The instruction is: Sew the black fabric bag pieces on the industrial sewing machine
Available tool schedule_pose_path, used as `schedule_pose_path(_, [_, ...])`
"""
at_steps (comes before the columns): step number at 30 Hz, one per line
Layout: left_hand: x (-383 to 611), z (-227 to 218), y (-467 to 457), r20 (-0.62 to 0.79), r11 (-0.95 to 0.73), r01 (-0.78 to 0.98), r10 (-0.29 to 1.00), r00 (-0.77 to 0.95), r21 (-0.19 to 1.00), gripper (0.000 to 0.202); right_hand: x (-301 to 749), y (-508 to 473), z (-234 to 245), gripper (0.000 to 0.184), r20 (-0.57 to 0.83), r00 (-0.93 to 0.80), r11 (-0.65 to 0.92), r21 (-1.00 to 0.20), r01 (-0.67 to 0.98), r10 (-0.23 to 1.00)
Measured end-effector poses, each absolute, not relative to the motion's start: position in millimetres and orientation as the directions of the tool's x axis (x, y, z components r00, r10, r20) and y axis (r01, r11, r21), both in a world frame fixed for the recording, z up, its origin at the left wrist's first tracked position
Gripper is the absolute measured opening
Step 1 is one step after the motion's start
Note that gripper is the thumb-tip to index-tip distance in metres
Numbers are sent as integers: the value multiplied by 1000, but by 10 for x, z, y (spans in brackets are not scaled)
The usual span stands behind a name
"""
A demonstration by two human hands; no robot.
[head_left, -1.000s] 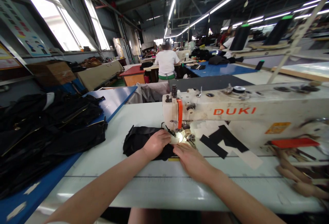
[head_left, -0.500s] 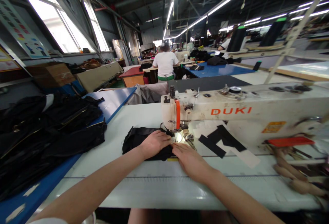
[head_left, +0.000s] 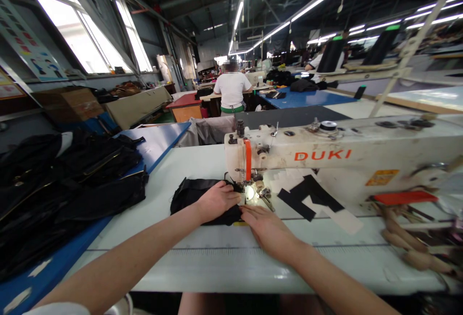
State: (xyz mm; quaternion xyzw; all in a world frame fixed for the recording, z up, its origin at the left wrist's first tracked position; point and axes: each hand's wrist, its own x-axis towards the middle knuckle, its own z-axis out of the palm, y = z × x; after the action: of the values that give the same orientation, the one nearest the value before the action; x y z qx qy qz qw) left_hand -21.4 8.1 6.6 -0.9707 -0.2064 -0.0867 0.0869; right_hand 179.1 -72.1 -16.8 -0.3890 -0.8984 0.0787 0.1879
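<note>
Black fabric lies under the left hand, right hand touching its edge, both flattened.

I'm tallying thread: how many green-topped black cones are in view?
3: a large cone at upper right, a second large cone right of it, a small cone lower, between them. More may be hidden.

There was decent room to slip over the tabletop between the 2 forearms, but the left hand, right hand and sewing machine kinda boxed in the black cloth, with black strips cluttering the right.
</note>
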Motion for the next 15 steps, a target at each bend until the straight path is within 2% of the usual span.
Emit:
schedule_pose_path(3, [-196, 68, 76, 197, -890, 441, 415, 888, -112, 17, 1797, -720, -218, 36, 296, -618, 685, -299, 665, 728])
schedule_pose_path(11, [-186, 82, 49, 167, -880, 421, 391, 905, -222, 23, 1800, -730, -254, 36, 314, -615, 691, -303, 657, 723])
schedule_pose_path(15, [-159, 92, 30, 187, -873, 446, 413, 891, -196, 21, 1794, -724, -255, 35, 319, -610, 688, -308, 657, 725])
